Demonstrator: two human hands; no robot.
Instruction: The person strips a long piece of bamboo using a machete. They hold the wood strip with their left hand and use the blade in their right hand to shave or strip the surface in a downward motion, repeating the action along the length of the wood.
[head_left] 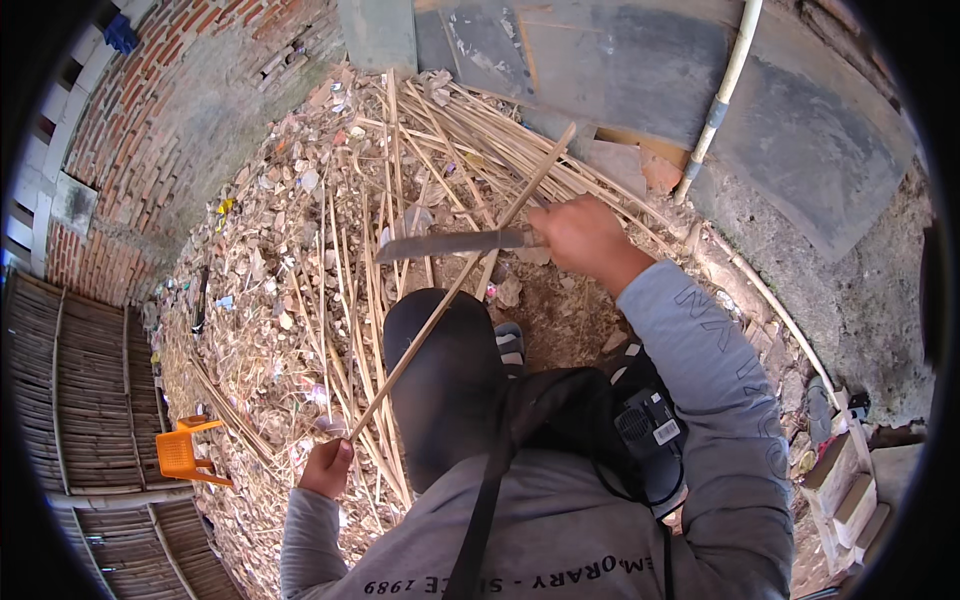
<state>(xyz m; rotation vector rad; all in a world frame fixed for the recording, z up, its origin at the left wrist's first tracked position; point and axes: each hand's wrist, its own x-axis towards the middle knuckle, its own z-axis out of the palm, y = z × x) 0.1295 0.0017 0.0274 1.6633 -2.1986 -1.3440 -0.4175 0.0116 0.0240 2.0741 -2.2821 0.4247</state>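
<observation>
My right hand (580, 238) is closed round the handle of a machete (440, 245), whose dark, broad blade points left. The blade lies across a long, pale bamboo strip (415, 346); I cannot tell whether they touch. Pinched in my left hand (328, 467) is the strip's near end. From there it slants up to the right, passing over my dark-clothed knee (430, 390) and beyond the blade.
Many bamboo strips (520, 155) lie piled at the far side, with more (345, 290) scattered left of my leg. Litter and chips cover the ground. An orange plastic chair (180, 455) stands at left. A brick wall (150, 120) and a pale pipe (720, 100) bound the area.
</observation>
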